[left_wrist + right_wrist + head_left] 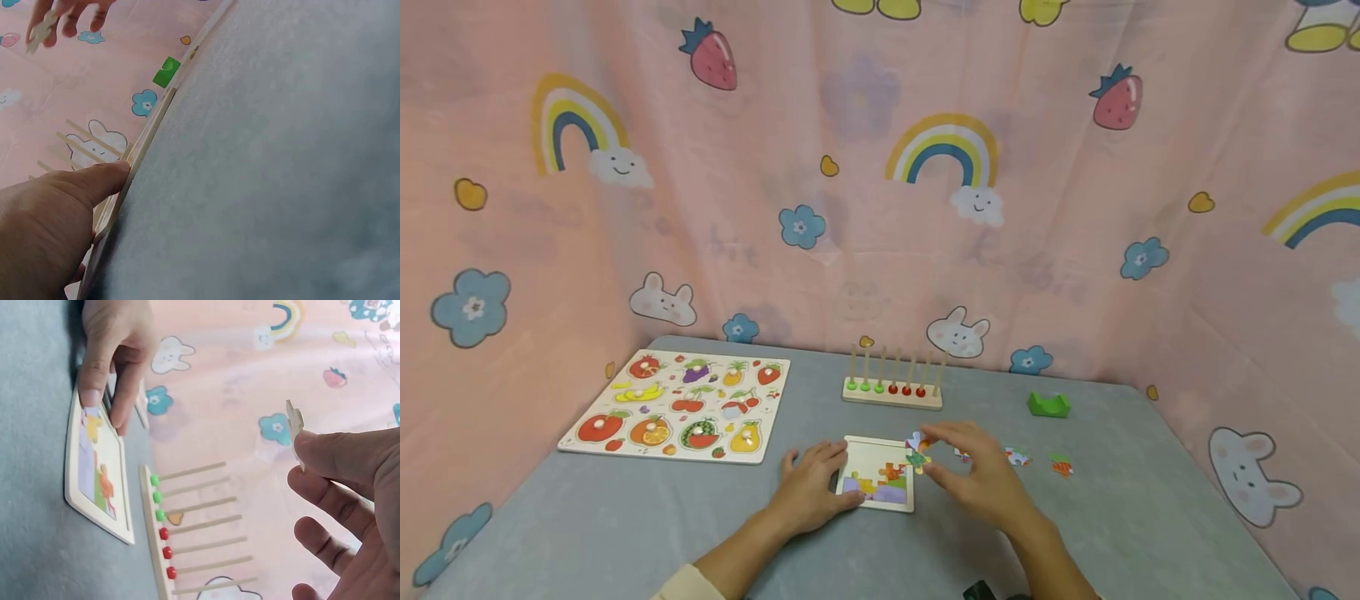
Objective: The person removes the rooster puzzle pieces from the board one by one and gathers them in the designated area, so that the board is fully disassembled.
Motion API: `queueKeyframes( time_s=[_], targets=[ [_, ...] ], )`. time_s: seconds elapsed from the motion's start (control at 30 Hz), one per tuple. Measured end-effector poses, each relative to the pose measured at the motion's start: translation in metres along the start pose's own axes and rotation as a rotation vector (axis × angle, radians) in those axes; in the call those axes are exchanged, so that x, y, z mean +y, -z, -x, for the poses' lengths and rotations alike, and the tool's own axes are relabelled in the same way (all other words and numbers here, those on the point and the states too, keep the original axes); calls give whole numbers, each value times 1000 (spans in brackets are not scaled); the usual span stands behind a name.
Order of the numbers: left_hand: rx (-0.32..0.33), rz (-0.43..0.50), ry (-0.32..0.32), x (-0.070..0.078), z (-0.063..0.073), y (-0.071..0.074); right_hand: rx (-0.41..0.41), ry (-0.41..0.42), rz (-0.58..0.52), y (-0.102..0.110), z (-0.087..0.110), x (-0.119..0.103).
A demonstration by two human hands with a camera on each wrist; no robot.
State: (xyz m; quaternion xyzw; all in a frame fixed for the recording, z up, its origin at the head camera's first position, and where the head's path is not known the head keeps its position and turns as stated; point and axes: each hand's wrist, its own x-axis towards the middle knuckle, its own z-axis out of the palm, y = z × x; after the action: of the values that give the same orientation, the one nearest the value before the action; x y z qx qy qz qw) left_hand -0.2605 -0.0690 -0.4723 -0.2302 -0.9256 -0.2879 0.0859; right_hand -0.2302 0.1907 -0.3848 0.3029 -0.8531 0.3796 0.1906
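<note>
A small wooden jigsaw tray (887, 507) lies on the grey table, its lower part filled with purple, yellow, orange and green pieces. My left hand (808, 492) holds the tray at its left side, thumb on the near rim and fingers along the left edge. Over the tray's right edge, my right hand (981, 479) pinches a jigsaw piece (917, 454) between thumb and index finger. In the right wrist view that piece (295, 428) is raised and seen nearly edge-on, with the other fingers loosely bent.
Loose jigsaw pieces (1017, 457) and an orange-green one (1062, 465) lie right of the tray. Behind it stands a peg rack (891, 396) with green and red beads. A fruit puzzle board (662, 457) lies at left, a green block (1048, 405) at back right.
</note>
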Motion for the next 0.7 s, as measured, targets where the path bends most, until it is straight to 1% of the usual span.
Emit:
queueKeyframes(
  time_s=[0.07, 0.3, 0.47, 0.57, 0.7],
  targets=[
    [-1, 1, -3, 0, 0, 0, 15, 10, -1, 6, 3, 0],
    [2, 10, -1, 1, 0, -1, 45, -44, 56, 24, 16, 4],
    [-7, 6, 7, 0, 0, -1, 65, -57, 74, 34, 27, 12],
    [-9, 5, 7, 0, 0, -1, 87, -48, 64, 40, 34, 19],
    [-12, 5, 11, 0, -1, -1, 114, -57, 78, 48, 41, 27]
  ],
)
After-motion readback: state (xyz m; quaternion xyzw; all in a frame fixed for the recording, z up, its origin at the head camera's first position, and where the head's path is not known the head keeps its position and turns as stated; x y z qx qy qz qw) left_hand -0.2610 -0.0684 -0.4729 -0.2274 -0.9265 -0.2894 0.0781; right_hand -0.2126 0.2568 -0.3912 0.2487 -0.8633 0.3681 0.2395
